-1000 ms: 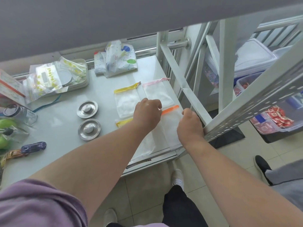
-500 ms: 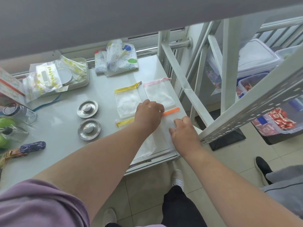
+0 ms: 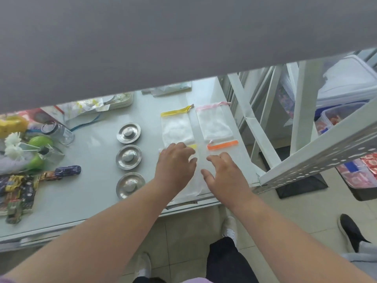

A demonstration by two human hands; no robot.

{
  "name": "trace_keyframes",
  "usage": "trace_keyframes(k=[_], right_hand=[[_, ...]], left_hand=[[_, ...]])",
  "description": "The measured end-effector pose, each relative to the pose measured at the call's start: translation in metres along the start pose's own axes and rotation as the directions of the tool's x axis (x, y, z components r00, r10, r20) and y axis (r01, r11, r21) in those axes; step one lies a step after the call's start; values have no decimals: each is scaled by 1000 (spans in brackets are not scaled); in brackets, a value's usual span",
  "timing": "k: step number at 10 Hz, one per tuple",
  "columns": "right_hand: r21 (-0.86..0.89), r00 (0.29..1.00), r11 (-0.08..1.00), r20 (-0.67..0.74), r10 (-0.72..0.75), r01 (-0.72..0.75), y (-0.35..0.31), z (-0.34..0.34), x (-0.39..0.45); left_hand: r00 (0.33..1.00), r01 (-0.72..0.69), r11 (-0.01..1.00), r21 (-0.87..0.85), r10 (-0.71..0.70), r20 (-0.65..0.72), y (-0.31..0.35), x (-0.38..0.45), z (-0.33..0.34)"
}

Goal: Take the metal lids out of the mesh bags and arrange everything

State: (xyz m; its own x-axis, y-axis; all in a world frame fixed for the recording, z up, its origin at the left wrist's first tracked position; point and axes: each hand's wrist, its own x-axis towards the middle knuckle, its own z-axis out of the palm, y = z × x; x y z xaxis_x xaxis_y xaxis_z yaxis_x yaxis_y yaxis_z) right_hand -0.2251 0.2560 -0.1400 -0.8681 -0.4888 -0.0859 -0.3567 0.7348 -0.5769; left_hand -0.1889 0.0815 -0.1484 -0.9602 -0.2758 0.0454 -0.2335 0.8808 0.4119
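Note:
Three round metal lids stand in a column on the pale table: the far lid (image 3: 128, 133), the middle lid (image 3: 128, 157) and the near lid (image 3: 130, 185). Right of them lie flat white mesh bags: a yellow-topped bag (image 3: 177, 127), a pink-topped bag (image 3: 215, 123), an orange-topped bag (image 3: 223, 148) and a second yellow-topped bag (image 3: 192, 148), mostly hidden. My left hand (image 3: 175, 165) rests flat, fingers spread, on that hidden bag. My right hand (image 3: 223, 172) lies flat on the orange-topped bag. Neither hand grips anything.
Toy cars (image 3: 67, 171), green items and a glass jar (image 3: 58, 130) crowd the table's left side. A white slotted rack frame (image 3: 318, 158) crosses just right of the table edge (image 3: 204, 203). Plastic storage boxes (image 3: 346, 82) stand beyond. A dark panel blocks the upper view.
The view has tilted down and a third lid shows near the front. Both hands have slid back toward the front edge and now lie with fingers spread on the two near bags.

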Motion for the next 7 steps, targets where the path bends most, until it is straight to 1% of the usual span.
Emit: trace_keyframes(k=[1,2,3,4,5,6,7], right_hand=[[-63,996,996,62,-56,60,-10,15,-5],[-150,997,988,72,-36,46,-16,31,-9],[-184,998,983,70,1,12,-21,39,-13],[-195,999,981,45,7,2,-17,43,-13],[-181,998,982,31,-55,60,-16,42,-17],[-135,992,984,-36,-122,116,-16,35,-22],[-114,979,976,-70,-193,185,-20,24,-25]], left_hand=[[998,56,996,66,-57,18,-21,-28,0],[998,18,996,92,-24,57,-34,-40,7],[997,-45,994,95,38,73,-36,-47,10],[998,-49,993,107,44,49,-31,-51,14],[1000,-6,994,112,4,20,-28,-53,14],[999,8,994,106,-5,-32,-27,-60,16],[999,28,995,97,-25,-36,-19,-71,6]])
